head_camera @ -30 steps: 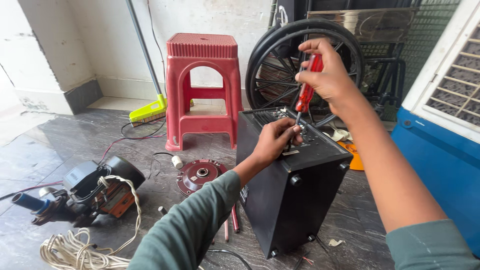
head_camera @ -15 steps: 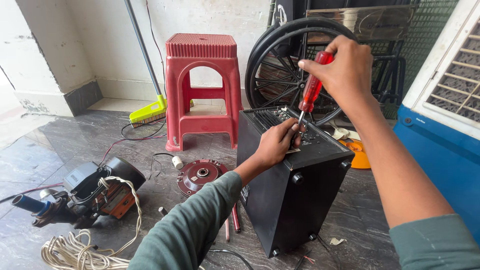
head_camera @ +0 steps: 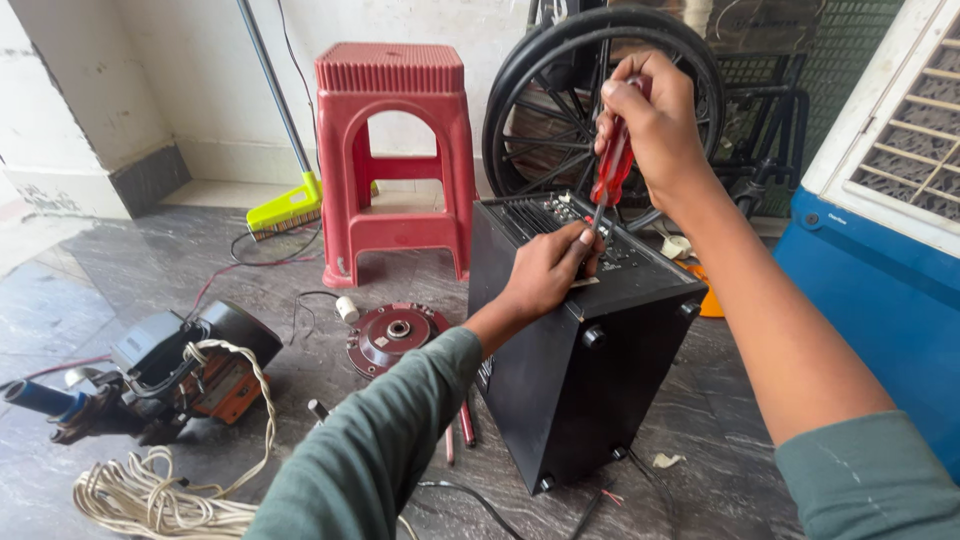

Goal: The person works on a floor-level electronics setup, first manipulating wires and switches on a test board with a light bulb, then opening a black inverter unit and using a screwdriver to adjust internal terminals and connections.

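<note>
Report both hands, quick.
Left hand: closed at the screwdriver's tip, resting on the black box.
Right hand: closed around the red screwdriver.

The right hand [head_camera: 655, 125] grips a red-handled screwdriver [head_camera: 612, 165] upright on the black box [head_camera: 580, 360], the left hand [head_camera: 545, 275] steadying its tip.

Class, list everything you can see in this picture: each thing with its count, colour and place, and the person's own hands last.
box: 1, black, centre floor
screwdriver: 1, red handle, over box top
stool: 1, red, behind box
wheel: 1, black, rear wall
disc: 1, dark red, floor left of box
motor: 1, black and orange, left floor
cord: 1 coil, white, lower left
broom: 1, yellow-green head, beside stool
cooler: 1, blue and white, right
left hand: on box top, at screwdriver tip
right hand: grips screwdriver
</note>
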